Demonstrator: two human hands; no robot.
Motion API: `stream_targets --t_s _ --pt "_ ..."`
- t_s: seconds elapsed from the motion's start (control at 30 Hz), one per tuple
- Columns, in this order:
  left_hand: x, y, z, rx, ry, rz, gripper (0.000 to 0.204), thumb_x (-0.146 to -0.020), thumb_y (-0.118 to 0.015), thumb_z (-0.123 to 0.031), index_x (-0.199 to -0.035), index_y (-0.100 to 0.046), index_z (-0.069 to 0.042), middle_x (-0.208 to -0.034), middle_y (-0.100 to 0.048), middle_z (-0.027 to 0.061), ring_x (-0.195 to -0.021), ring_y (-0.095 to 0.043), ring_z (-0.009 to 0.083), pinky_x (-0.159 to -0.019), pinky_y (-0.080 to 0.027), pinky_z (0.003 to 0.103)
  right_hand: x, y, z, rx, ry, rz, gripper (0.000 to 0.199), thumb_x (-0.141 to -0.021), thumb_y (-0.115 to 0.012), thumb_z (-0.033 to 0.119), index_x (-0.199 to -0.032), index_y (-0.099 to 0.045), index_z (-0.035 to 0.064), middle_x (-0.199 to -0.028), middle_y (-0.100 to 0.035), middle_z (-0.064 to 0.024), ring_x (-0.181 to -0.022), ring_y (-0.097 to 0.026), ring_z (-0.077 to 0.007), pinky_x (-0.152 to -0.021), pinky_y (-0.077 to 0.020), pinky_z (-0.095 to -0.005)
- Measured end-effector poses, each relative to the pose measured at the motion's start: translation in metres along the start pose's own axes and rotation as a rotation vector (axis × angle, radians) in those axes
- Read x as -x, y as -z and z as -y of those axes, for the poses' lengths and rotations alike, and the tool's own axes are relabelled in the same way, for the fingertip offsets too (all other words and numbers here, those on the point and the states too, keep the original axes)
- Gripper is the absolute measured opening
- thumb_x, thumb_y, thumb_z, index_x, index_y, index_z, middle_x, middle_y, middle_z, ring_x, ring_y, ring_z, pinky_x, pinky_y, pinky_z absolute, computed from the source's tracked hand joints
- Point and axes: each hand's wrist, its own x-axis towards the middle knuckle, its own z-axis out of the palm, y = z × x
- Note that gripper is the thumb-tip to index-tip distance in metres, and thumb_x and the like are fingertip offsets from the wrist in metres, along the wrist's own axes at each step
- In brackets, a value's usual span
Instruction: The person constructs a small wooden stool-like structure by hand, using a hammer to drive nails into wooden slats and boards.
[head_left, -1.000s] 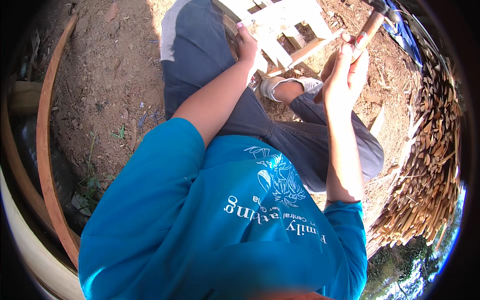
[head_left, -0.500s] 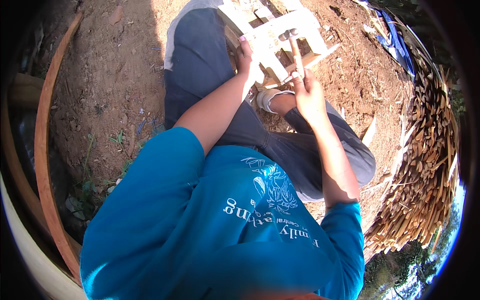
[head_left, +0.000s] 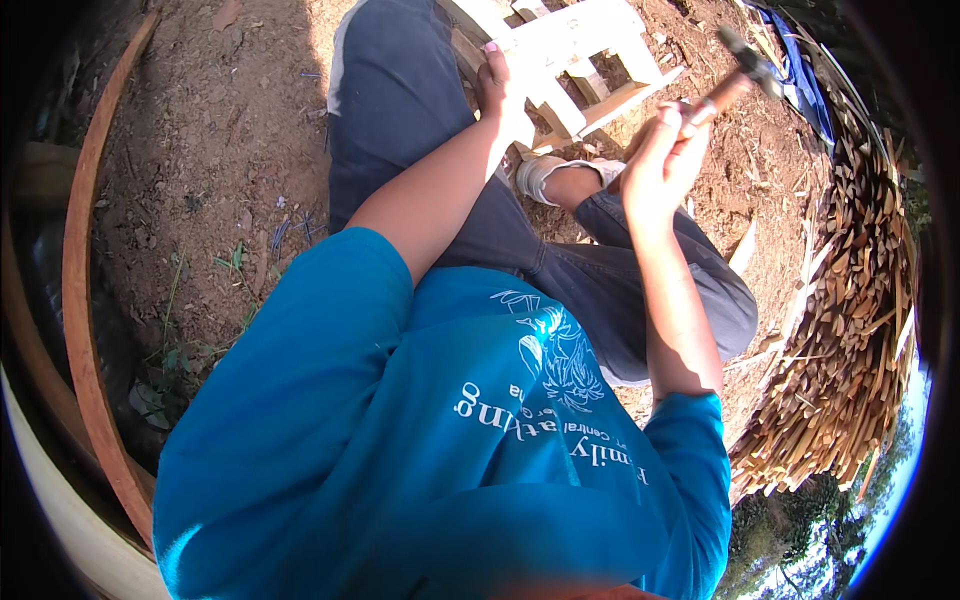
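A pale wooden frame [head_left: 575, 38] of crossed slats lies at the top of the view, over my bent left leg and the ground. My left hand [head_left: 497, 92] grips its near left edge, thumb up along the wood; the other fingers are partly hidden and washed out by sunlight. In my right hand [head_left: 662, 165] is a hammer [head_left: 724, 94], held by its brown wooden handle. Its dark metal head points up and to the right, off to the right of the frame and apart from it.
On the right stands a large stack of thin wooden sticks [head_left: 830, 330], with a blue tarp [head_left: 805, 85] beyond it. Long curved wooden strips [head_left: 82, 290] run down the left side. Bare brown soil [head_left: 215, 130] with wood scraps surrounds my legs.
My right hand has lifted the hammer off the frame and swung it up to the right. My left hand still holds the frame in nearly the same place.
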Motion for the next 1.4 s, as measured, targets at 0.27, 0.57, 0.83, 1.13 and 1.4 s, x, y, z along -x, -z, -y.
stream_targets --t_s 0.27,0.57,0.83,1.13,1.4 --pt "-0.025 0.017 0.017 -0.126 -0.051 -0.096 0.085 -0.103 -0.027 -0.069 -0.092 -0.069 0.003 -0.082 -0.071 0.0156 -0.079 -0.069 0.031 -0.076 -0.052 0.044 -0.01 0.01 0.028 -0.271 -0.026 -0.116 0.017 -0.109 -0.051 0.02 -0.102 -0.054 0.0046 -0.066 -0.051 0.0028 -0.057 -0.048 -0.0053 -0.053 -0.042 -0.0266" --pt "-0.04 0.024 0.031 -0.207 -0.055 -0.15 0.087 -0.101 -0.027 -0.071 -0.087 -0.07 0.003 -0.078 -0.07 0.0176 -0.079 -0.068 0.035 -0.077 -0.051 0.046 -0.023 0.03 0.034 -0.177 -0.063 -0.002 0.021 -0.108 -0.053 0.023 -0.106 -0.059 0.0024 -0.065 -0.054 -0.0004 -0.057 -0.051 -0.0073 -0.054 -0.0417 -0.0251" --pt "-0.035 0.019 0.032 -0.172 -0.101 -0.164 0.088 -0.102 -0.026 -0.072 -0.093 -0.07 0.003 -0.08 -0.071 0.0176 -0.08 -0.068 0.0363 -0.078 -0.051 0.046 -0.028 0.034 0.012 -0.129 -0.17 0.048 0.025 -0.108 -0.055 0.026 -0.104 -0.06 0.0026 -0.073 -0.056 0.0 -0.063 -0.052 -0.0073 -0.059 -0.0446 -0.0259" --pt "-0.031 0.02 0.039 -0.147 -0.093 -0.129 0.087 -0.1 -0.028 -0.074 -0.098 -0.069 0.003 -0.086 -0.071 0.0164 -0.085 -0.068 0.0341 -0.082 -0.05 0.045 -0.008 0.004 -0.002 0.028 -0.085 0.191 0.03 -0.107 -0.055 0.019 -0.128 -0.061 -0.0019 -0.087 -0.068 -0.011 -0.083 -0.066 -0.0145 -0.078 -0.0532 -0.0297" --pt "-0.018 0.009 0.023 -0.034 -0.071 0.04 0.085 -0.101 -0.027 -0.074 -0.106 -0.068 0.0 -0.093 -0.071 0.0142 -0.09 -0.068 0.0302 -0.083 -0.052 0.043 0.002 -0.012 -0.072 0.389 0.027 0.274 0.019 -0.107 -0.054 0.02 -0.106 -0.059 0.0019 -0.079 -0.061 -0.0016 -0.068 -0.058 -0.0092 -0.062 -0.0465 -0.0282"
